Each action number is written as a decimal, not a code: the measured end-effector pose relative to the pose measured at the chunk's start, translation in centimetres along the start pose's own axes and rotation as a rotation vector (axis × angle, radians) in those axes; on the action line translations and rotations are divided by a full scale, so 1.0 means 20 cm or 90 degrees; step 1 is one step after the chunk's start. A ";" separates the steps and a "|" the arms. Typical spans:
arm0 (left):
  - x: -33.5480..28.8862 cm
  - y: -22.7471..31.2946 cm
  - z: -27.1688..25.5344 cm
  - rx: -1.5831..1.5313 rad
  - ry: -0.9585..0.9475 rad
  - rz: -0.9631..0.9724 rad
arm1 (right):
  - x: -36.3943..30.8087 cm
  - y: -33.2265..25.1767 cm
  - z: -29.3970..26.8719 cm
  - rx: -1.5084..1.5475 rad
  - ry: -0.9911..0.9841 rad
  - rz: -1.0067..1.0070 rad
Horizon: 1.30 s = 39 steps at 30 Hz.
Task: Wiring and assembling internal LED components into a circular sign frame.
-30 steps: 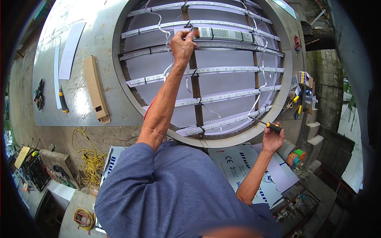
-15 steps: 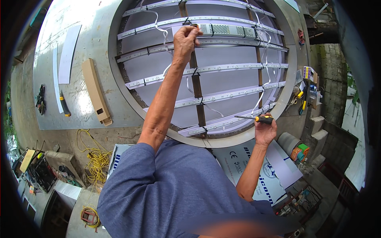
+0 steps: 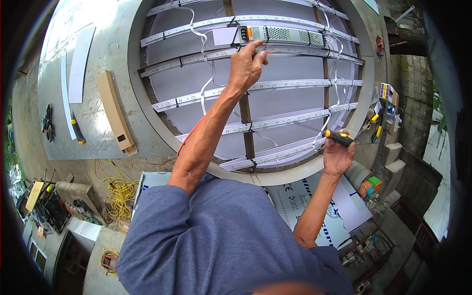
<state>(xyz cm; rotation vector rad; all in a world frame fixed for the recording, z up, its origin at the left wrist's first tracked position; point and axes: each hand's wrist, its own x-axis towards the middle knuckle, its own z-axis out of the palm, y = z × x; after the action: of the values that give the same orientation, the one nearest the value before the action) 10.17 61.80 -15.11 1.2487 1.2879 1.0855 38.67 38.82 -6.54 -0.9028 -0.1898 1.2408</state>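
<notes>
A round metal frame (image 3: 132,73) holds rows of white LED strips (image 3: 295,116) tied across dark bars. Between two upper strips lies a perforated metal power supply (image 3: 290,35), its black terminal block at the left end. My left hand (image 3: 247,68) is just below that end, fingers bent together; a thin reddish tip sticks out past them. A red wire (image 3: 192,132) runs beside and under my left forearm, so it seems to be in that hand. Near the frame's lower right rim, my right hand (image 3: 338,155) grips a yellow-and-black screwdriver (image 3: 340,138), shaft pointing left.
On the metal table (image 3: 93,142) at left lie a cardboard box (image 3: 116,113), white strips (image 3: 82,64) and another yellow-black handled tool (image 3: 77,130). Yellow cord (image 3: 120,196) is heaped on the ground. Scissors (image 3: 365,124) and small boxes lie at right.
My left hand has moved right and down, uncovering the terminal block, and a red wire now shows by the forearm. My right hand has shifted slightly right and up, tilting the screwdriver.
</notes>
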 end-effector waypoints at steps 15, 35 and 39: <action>0.05 0.14 -0.71 -0.003 -0.187 0.051 | 0.38 0.02 0.46 -0.143 -0.071 -0.178; 0.22 0.13 -0.74 -0.061 -0.249 -0.234 | 0.82 1.00 1.11 -1.226 -0.022 -0.370; 0.22 0.15 -0.73 -0.033 -0.231 -0.252 | 0.84 1.03 1.10 -1.209 -0.051 -0.364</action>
<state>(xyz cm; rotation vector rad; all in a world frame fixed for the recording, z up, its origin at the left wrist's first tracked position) -3.97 66.92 -11.02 1.0368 1.1529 0.5751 16.93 65.05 -11.77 -2.1191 -1.7310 0.2215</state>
